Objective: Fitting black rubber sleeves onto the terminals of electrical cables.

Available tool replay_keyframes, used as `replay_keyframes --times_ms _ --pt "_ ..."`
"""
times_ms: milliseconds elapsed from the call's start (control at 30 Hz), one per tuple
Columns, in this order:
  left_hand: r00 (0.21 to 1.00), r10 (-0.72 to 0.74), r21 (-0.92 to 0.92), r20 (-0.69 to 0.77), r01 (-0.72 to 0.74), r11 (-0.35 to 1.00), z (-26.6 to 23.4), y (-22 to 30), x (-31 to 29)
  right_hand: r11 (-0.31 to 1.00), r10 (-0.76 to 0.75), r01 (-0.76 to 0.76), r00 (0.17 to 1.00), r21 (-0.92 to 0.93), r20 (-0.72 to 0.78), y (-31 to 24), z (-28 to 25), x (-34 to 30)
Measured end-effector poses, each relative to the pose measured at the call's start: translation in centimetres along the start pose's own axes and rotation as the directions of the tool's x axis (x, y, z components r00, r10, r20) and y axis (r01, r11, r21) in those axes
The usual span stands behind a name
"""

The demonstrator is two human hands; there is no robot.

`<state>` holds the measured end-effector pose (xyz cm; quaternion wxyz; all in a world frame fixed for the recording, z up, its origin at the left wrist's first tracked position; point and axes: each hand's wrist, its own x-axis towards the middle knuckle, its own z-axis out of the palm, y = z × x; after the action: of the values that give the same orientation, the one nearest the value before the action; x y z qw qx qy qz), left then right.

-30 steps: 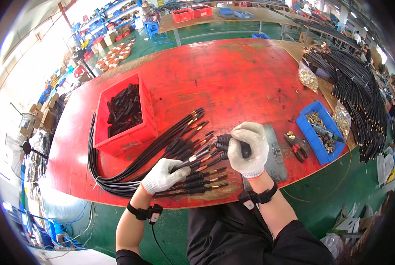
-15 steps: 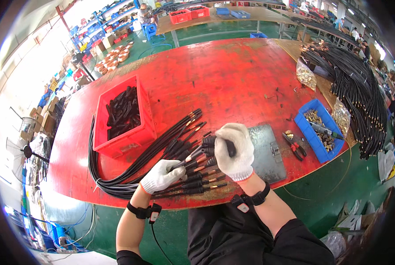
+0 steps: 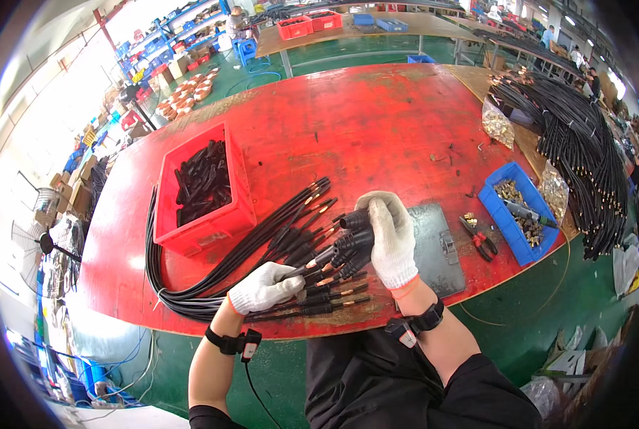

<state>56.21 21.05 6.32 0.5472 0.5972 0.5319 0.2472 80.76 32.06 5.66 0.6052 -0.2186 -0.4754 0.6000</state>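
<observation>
My left hand [image 3: 262, 289], in a white glove, is closed on a black cable [image 3: 303, 269] near its copper-tipped end. My right hand [image 3: 392, 243], gloved too, is closed round several black rubber sleeves [image 3: 351, 247], its thumb on top. One sleeve meets the end of the held cable; whether the cable has entered it, I cannot tell. Below and left of my hands lies a bent bundle of black cables [image 3: 215, 275]. Several of its ends carry black sleeves [image 3: 316, 309] with copper tips poking out.
A red bin [image 3: 208, 230] of black sleeves stands on the red table [image 3: 376, 129]. Right of my hands are a grey metal plate [image 3: 434, 268], red-handled pliers [image 3: 482, 243] and a blue bin [image 3: 541, 249] of brass fittings. A large cable pile [image 3: 569, 136] lies at the far right.
My right hand has turned, bringing its thumb and more of the held sleeves into view. My left hand stays nearly in place on the cable.
</observation>
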Motion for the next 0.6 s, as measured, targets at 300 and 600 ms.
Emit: replay_keyframes --times_ms 300,600 --pt "0.997 -0.048 -0.002 0.066 0.048 0.999 -0.2 -0.6 0.5 0.786 -0.346 0.469 0.873 -0.402 0.343 -0.9 -0.9 0.9" --pt "0.992 -0.088 0.004 0.088 0.088 0.996 0.0 -0.5 0.8 0.992 -0.113 0.109 0.991 0.057 0.075 1.4 -1.2 -0.6"
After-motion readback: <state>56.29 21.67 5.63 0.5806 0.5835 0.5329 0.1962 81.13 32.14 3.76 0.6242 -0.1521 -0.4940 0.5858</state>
